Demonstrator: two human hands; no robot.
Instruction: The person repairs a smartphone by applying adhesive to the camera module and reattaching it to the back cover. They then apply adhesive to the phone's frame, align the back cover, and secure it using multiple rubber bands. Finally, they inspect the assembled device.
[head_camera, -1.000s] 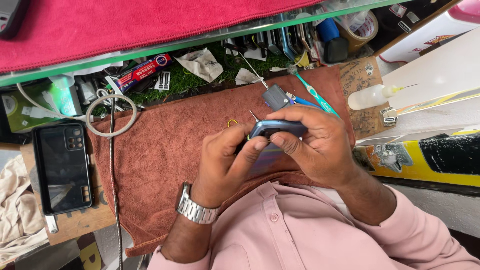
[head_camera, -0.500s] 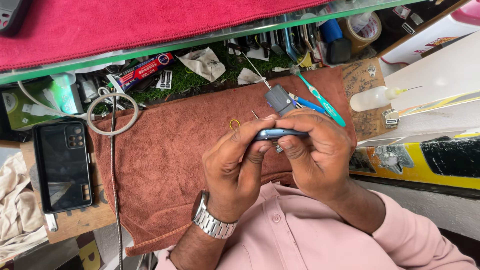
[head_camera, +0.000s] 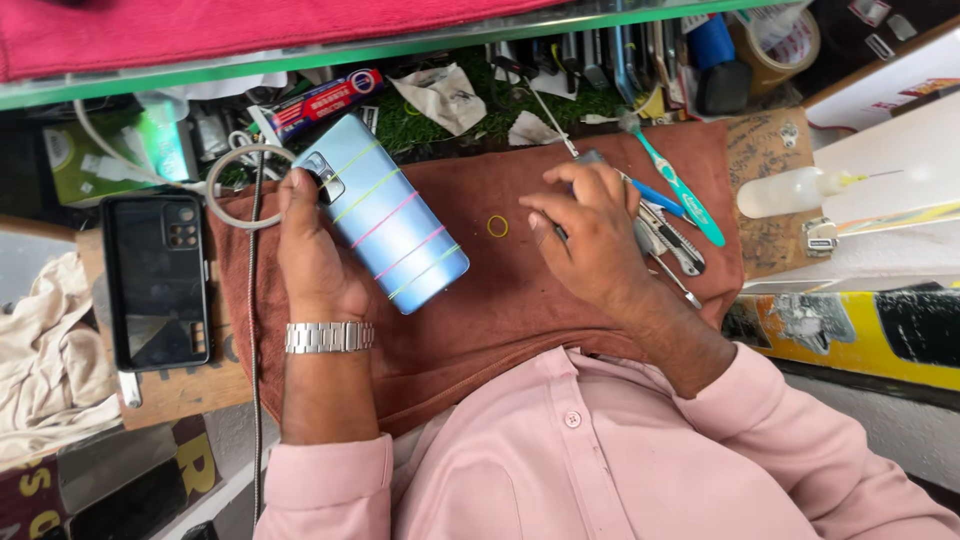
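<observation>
My left hand (head_camera: 312, 250) grips a light blue phone (head_camera: 385, 212) by its upper edge, back side up, over the brown cloth (head_camera: 500, 300). Several coloured rubber bands wrap across the phone. My right hand (head_camera: 585, 235) rests on the cloth to the right, fingers curled over small tools (head_camera: 665, 235); whether it holds one I cannot tell. A yellow rubber band (head_camera: 497, 226) lies on the cloth between the hands. A metal watch is on my left wrist.
A black phone (head_camera: 155, 280) lies at the left on a wooden board. A teal toothbrush (head_camera: 680, 190), a white squeeze bottle (head_camera: 795, 192), a tape roll (head_camera: 775, 45), a ring of cable (head_camera: 240, 185) and clutter line the bench's far side.
The hands held the phone together at the middle; now my left hand has carried it to the left and turned its back up, and my right hand has dropped to the tools.
</observation>
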